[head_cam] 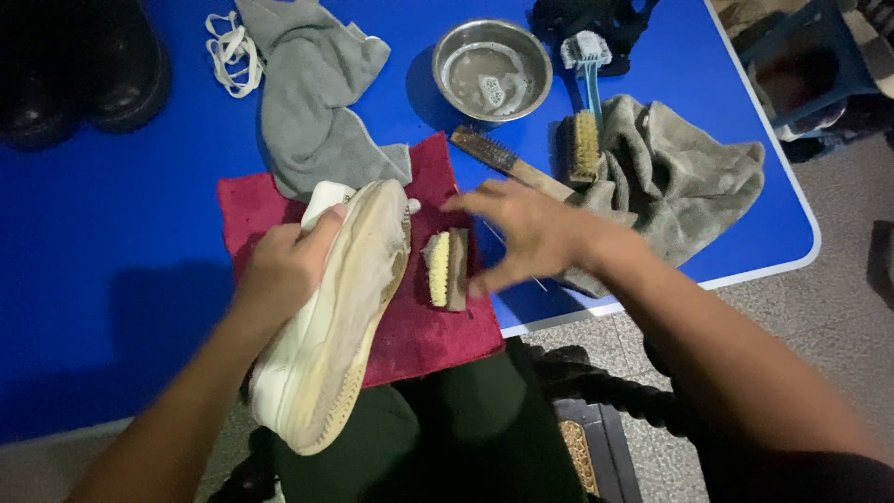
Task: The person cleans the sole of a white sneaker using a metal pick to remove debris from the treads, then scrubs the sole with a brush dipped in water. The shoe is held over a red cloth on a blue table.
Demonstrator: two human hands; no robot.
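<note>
My left hand (284, 265) grips a dirty white sneaker (335, 317) by its side, sole turned up and to the right, over a red cloth (428, 326). A small wooden scrub brush (447, 268) with yellow bristles lies on its side on that cloth. Just right of the brush, my right hand (521, 233) hovers, blurred, fingers spread, holding nothing.
The blue table (121, 242) carries a steel bowl (492, 67) of soapy water, a wire brush (507, 163), a blue-handled brush (587, 102), a grey cloth (312, 102), a beige towel (680, 182), white laces (231, 51) and black boots (79, 65). A dark carved chair (605, 391) is below.
</note>
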